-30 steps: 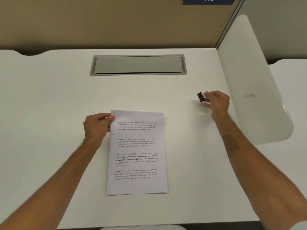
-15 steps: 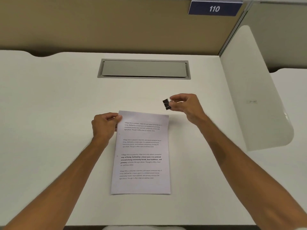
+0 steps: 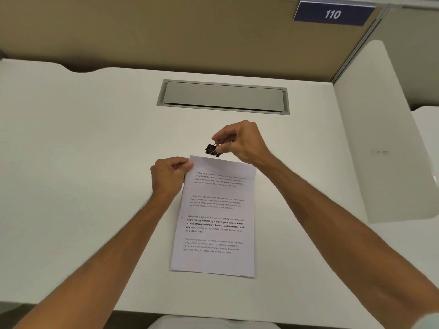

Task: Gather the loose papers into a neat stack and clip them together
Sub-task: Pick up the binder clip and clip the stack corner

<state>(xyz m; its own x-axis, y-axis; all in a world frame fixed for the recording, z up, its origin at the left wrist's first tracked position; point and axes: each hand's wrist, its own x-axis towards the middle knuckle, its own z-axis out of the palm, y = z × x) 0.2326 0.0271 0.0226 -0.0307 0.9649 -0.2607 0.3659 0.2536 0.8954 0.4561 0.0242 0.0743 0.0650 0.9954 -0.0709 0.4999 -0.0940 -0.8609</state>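
A squared stack of printed papers (image 3: 215,214) lies on the white desk (image 3: 83,162), long side running away from me. My left hand (image 3: 169,177) pinches the stack's top left corner. My right hand (image 3: 240,141) holds a black binder clip (image 3: 213,150) by its wire handles, just above the stack's top edge, left of its middle. The clip hovers close to the paper edge; whether it touches is unclear.
A grey cable-tray lid (image 3: 223,97) is set into the desk behind the papers. A white side divider (image 3: 384,138) stands at the right. A tan partition (image 3: 166,32) with a blue "110" sign (image 3: 332,14) closes the back.
My right hand has carried the binder clip from the right side of the desk leftward to the stack's top edge. My left hand stays on the top left corner.
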